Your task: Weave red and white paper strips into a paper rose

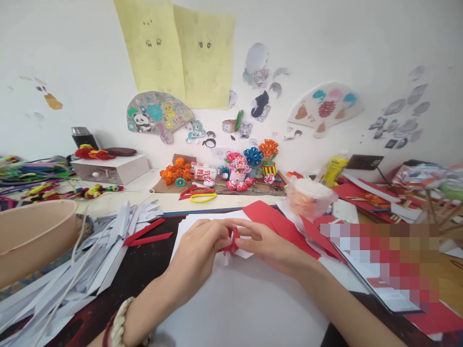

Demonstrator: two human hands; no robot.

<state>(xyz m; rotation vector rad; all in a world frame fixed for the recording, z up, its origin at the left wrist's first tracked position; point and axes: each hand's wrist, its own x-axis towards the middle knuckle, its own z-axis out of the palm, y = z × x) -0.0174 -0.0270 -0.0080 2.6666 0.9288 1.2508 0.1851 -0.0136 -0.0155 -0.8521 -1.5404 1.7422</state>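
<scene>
A small red and white piece of folded paper (233,239) is held over the white paper sheets (235,308), with a white end hanging below it. My left hand (204,246) pinches its left side, thumb and index finger closed. From the right, my right hand (265,243) grips the same piece between thumb and curved fingers. The fingertips hide part of the fold. Two red paper strips (152,238) lie left of my hands, beside a heap of white paper strips (108,255). Red paper sheets (278,224) lie just behind my right hand.
A beige bin (36,231) stands at the left, with a white cable (81,236) across the strips. At the back are craft flowers (253,161) and yellow-handled scissors (203,197). On the right are a plastic tub (309,195), a yellow bottle (334,168) and a partly pixelated tablet (383,289).
</scene>
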